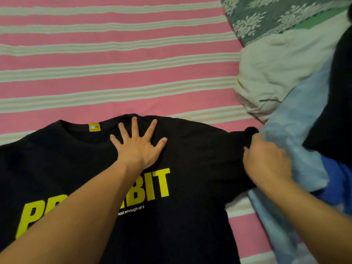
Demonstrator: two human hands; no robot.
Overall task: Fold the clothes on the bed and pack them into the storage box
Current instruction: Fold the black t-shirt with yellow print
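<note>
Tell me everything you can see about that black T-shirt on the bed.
The black T-shirt lies front-up, spread flat on the pink-and-white striped bedsheet. It looks like soft cotton, with big yellow lettering partly hidden by an arm, small white text below, and a yellow neck label. The left hand presses flat below the collar; the right hand grips its sleeve beside a pile of clothes.

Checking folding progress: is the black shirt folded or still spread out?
Spread out: the black shirt lies flat, front print up, left hand pressing it, right hand gripping its sleeve.
</note>
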